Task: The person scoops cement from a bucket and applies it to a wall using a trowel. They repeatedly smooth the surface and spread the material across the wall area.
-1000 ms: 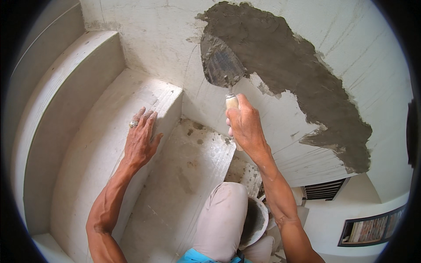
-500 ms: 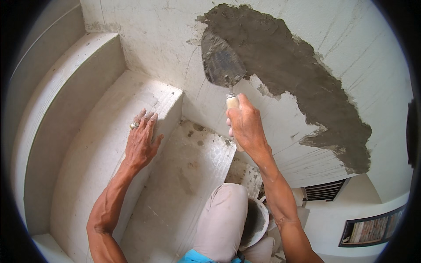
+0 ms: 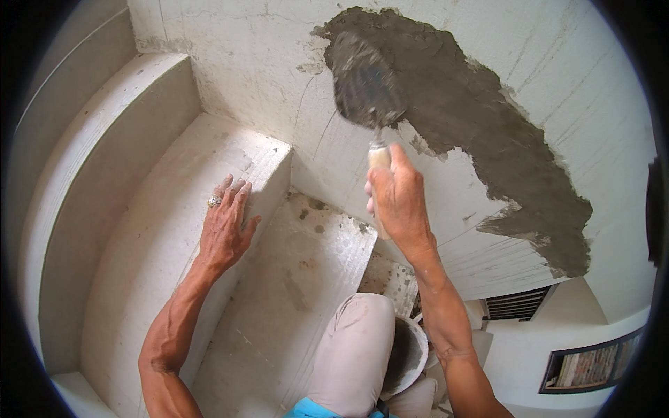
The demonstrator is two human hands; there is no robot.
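My right hand (image 3: 402,197) is wrapped round the light wooden handle of a trowel (image 3: 369,87). Its mortar-smeared blade, blurred by motion, lies over the left end of a dark grey patch of wet mortar (image 3: 481,118) on the white wall (image 3: 230,76). Whether the blade touches the wall I cannot tell. Farther left, my left hand (image 3: 226,224) rests with its fingers stretched out on the edge of a pale stair step (image 3: 167,209). A ring shows on one of its fingers.
A bucket (image 3: 416,355) stands beside my bent knee, partly hidden by it. A lower step (image 3: 279,279) with mortar spots lies between my hands. Curved higher steps (image 3: 111,160) rise at the left. A dark vent grille (image 3: 517,304) and a framed shelf opening (image 3: 592,364) are at lower right.
My right hand and the trowel have shifted slightly to the right and up across the mortar's left end. My left hand has stayed on the step.
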